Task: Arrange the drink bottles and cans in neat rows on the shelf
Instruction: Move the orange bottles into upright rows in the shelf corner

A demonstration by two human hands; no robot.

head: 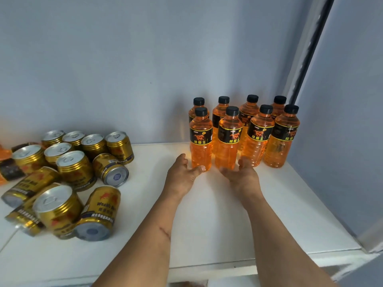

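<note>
Orange bottles (228, 139): eight, two rows of four; gold cans (74, 168): about twelve; hands: two.

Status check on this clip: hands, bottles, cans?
Left hand and right hand open, empty, at front bottles. Eight bottles upright, two rows. Cans jumbled left, several tipped.

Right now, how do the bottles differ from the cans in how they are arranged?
The bottles all stand upright in two neat rows at the back right; the cans sit in a loose cluster on the left, some upright and several lying on their sides. The bottles are tall, clear and orange with black caps; the cans are short and gold. Both rest on the same white shelf.
</note>
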